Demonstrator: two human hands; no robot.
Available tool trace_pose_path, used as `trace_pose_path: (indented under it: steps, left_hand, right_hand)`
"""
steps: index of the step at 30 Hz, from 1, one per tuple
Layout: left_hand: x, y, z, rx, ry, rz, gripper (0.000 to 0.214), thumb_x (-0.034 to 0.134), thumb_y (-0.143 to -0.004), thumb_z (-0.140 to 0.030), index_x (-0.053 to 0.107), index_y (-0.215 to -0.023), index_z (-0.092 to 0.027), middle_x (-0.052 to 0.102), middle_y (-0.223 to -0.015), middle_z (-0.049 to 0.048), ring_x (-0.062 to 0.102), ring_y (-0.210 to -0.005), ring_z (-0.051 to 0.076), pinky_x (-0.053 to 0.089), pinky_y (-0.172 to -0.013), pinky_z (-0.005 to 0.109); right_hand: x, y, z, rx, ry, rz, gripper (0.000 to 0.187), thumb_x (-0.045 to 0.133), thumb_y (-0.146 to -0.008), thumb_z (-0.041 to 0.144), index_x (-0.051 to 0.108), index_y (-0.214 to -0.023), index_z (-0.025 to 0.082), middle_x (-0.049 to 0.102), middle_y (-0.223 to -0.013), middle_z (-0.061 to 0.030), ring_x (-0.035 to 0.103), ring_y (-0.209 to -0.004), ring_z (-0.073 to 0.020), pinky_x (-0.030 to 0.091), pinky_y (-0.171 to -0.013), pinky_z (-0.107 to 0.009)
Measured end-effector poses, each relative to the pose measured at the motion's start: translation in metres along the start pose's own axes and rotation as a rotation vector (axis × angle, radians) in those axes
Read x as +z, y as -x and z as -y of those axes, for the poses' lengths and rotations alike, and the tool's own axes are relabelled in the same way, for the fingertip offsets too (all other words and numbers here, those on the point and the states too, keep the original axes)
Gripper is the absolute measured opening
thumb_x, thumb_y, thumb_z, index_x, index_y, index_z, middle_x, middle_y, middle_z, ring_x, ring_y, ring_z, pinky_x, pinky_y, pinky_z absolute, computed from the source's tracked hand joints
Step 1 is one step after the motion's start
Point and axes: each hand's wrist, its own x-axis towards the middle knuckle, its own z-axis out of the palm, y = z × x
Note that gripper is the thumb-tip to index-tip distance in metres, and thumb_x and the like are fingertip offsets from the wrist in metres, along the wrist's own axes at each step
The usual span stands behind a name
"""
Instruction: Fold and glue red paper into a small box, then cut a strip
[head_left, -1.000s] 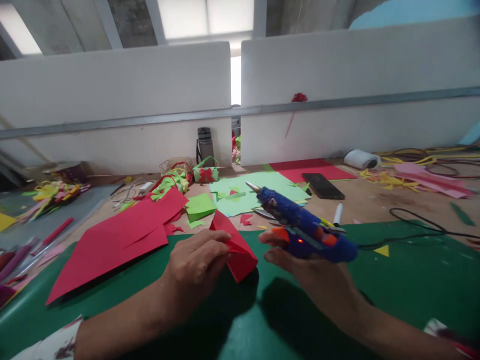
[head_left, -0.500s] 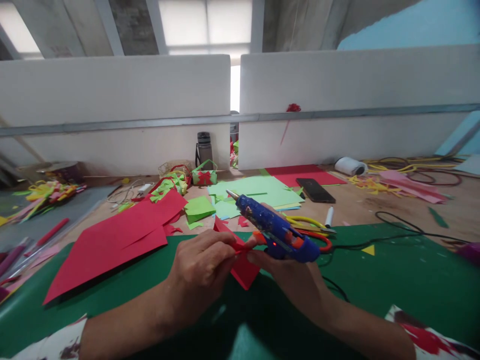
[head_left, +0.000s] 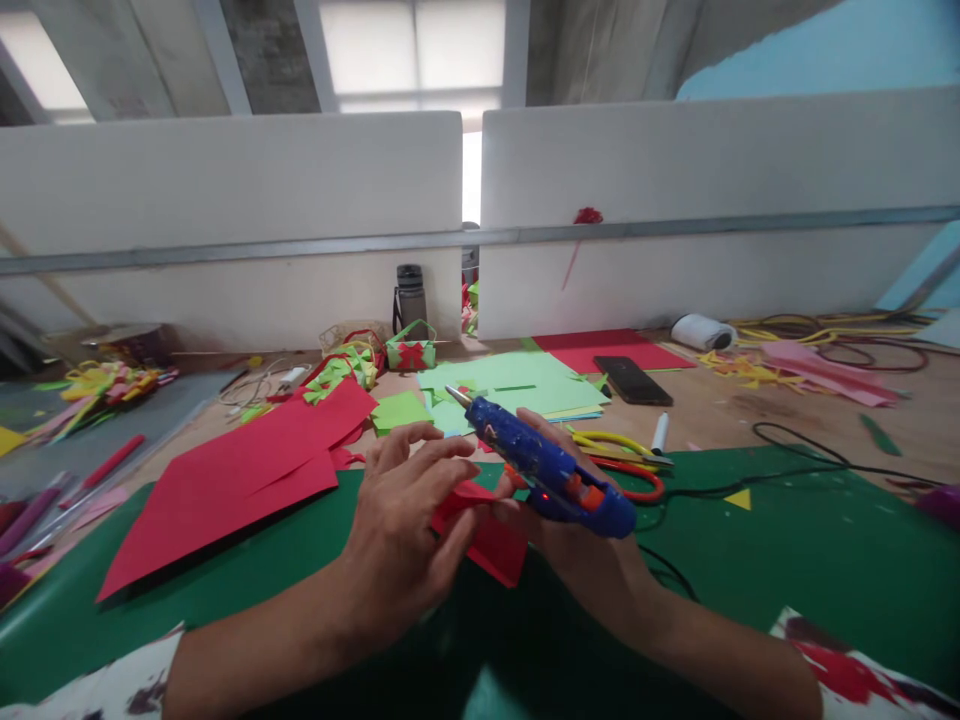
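My right hand (head_left: 577, 545) grips a blue glue gun (head_left: 547, 470) with an orange trigger, its metal nozzle pointing up and to the left. My left hand (head_left: 405, 530) pinches a folded piece of red paper (head_left: 487, 535) with thumb and lower fingers while the upper fingers spread out. Both hands meet over the green cutting mat (head_left: 787, 560), the red paper held between them just under the gun.
Large red sheets (head_left: 232, 470) lie at the left of the mat. Light green sheets (head_left: 517, 380), a black phone (head_left: 631, 380), scissors (head_left: 622, 465), a marker (head_left: 659, 432) and a grey bottle (head_left: 409, 295) sit behind. The gun's black cord (head_left: 817, 450) trails right. White partitions (head_left: 675, 200) close the back.
The hands came together: the glue gun moved left and nearer, and the red paper turned from upright to lower between both hands. My left fingers spread out.
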Motion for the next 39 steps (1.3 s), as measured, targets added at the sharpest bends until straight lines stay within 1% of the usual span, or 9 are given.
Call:
trace_pose_path:
  steps: [4,13,19,24,27,30,35,37,39]
  left_hand:
    - [0.001,-0.002,0.001,-0.033,0.143,0.028,0.012,0.058,-0.079,-0.009,0.064,-0.079,-0.020,0.067,-0.103,0.0061,0.051,-0.107,0.027,0.042,-0.090,0.050]
    - [0.003,-0.001,-0.001,-0.019,0.215,0.029,0.019,0.054,-0.080,-0.003,0.062,-0.075,-0.019,0.069,-0.098,0.0045,0.054,-0.102,0.023,0.040,-0.094,0.049]
    - [0.003,0.000,-0.001,-0.021,0.203,0.041,0.020,0.047,-0.083,-0.003,0.060,-0.079,-0.018,0.069,-0.098,0.0059,0.055,-0.103,0.023,0.043,-0.092,0.048]
    - [0.005,0.000,0.002,-0.027,0.215,0.036,0.018,0.052,-0.082,-0.006,0.064,-0.079,-0.019,0.070,-0.094,0.0049,0.056,-0.101,0.023,0.043,-0.091,0.048]
    - [0.007,0.000,0.003,-0.034,0.242,0.050,0.017,0.055,-0.081,-0.007,0.064,-0.077,-0.020,0.070,-0.090,0.0037,0.058,-0.096,0.022,0.043,-0.091,0.048]
    - [0.009,0.001,0.004,-0.019,0.245,0.053,0.017,0.054,-0.081,-0.005,0.063,-0.079,-0.019,0.070,-0.088,0.0039,0.059,-0.092,0.022,0.044,-0.089,0.047]
    - [0.009,0.001,0.007,0.025,0.234,0.079,0.020,0.053,-0.081,-0.004,0.064,-0.085,-0.020,0.070,-0.090,0.0047,0.058,-0.091,0.022,0.044,-0.087,0.047]
    - [0.008,0.000,0.006,0.029,0.243,0.083,0.020,0.051,-0.082,-0.003,0.064,-0.083,-0.019,0.070,-0.090,0.0051,0.059,-0.091,0.021,0.043,-0.089,0.048]
    - [0.007,-0.001,0.005,0.020,0.257,0.089,0.021,0.050,-0.083,-0.004,0.064,-0.080,-0.019,0.070,-0.088,0.0049,0.059,-0.090,0.021,0.043,-0.090,0.047]
  right_hand:
    - [0.000,0.002,-0.005,-0.026,-0.039,0.023,0.061,0.067,-0.073,0.021,0.045,-0.129,0.027,0.063,-0.085,-0.0002,0.061,-0.072,-0.0194,0.052,-0.068,-0.034]
    - [0.000,0.003,-0.009,-0.029,-0.089,0.051,0.058,0.067,-0.074,0.017,0.045,-0.127,0.027,0.063,-0.080,0.0029,0.059,-0.066,-0.0142,0.051,-0.060,-0.026]
    - [0.000,0.002,-0.011,-0.068,0.010,0.040,0.056,0.063,-0.077,0.021,0.044,-0.129,0.026,0.066,-0.094,-0.0018,0.063,-0.075,-0.0178,0.054,-0.069,-0.029]
    - [0.000,-0.001,-0.010,-0.027,-0.029,0.026,0.060,0.066,-0.073,0.021,0.045,-0.129,0.025,0.067,-0.087,-0.0007,0.064,-0.070,-0.0176,0.055,-0.067,-0.029]
    - [0.001,0.000,-0.012,-0.026,-0.041,0.009,0.060,0.067,-0.069,0.016,0.049,-0.125,0.025,0.067,-0.098,-0.0026,0.064,-0.080,-0.0187,0.055,-0.072,-0.031]
    - [0.001,0.001,-0.015,-0.029,-0.062,0.014,0.060,0.066,-0.070,0.013,0.049,-0.126,0.027,0.063,-0.110,-0.0039,0.063,-0.090,-0.0197,0.054,-0.080,-0.033]
    - [-0.001,0.002,-0.021,-0.099,-0.016,0.018,0.058,0.066,-0.071,0.013,0.053,-0.125,0.031,0.060,-0.117,-0.0020,0.057,-0.107,-0.0212,0.049,-0.091,-0.033]
    - [-0.001,0.001,-0.022,-0.076,-0.073,0.033,0.058,0.067,-0.072,0.015,0.052,-0.125,0.032,0.062,-0.115,-0.0013,0.058,-0.106,-0.0200,0.049,-0.091,-0.032]
    - [-0.001,0.000,-0.021,-0.039,-0.128,0.042,0.057,0.069,-0.071,0.019,0.052,-0.125,0.031,0.064,-0.108,-0.0014,0.062,-0.094,-0.0185,0.052,-0.085,-0.031]
